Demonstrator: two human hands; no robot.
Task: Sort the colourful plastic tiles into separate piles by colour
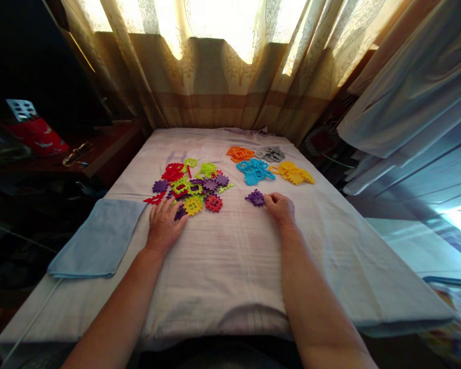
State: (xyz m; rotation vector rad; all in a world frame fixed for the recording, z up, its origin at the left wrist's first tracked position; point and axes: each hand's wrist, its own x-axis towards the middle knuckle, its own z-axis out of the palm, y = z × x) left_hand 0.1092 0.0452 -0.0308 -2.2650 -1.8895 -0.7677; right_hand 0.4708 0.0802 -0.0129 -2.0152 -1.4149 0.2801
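Observation:
My right hand [279, 207] is closed in a pinch at the right edge of some purple notched plastic building tiles [255, 198], low over the cloth. My left hand [164, 223] lies at the near left side of a mixed heap, fingers stretched out and apart. Close to its thumb is a dark purple tile [180, 212], partly hidden. The heap also has a yellow window tile [192, 206], a red window tile [214, 203], lime-green tiles [207, 169] and red tiles [172, 172].
Sorted piles lie at the back right: orange [240, 154], grey [271, 154], blue [254, 171] and yellow [295, 173]. A folded light-blue cloth [98, 238] rests at the table's left edge. Curtains [215, 77] hang behind the cloth-covered table [230, 287].

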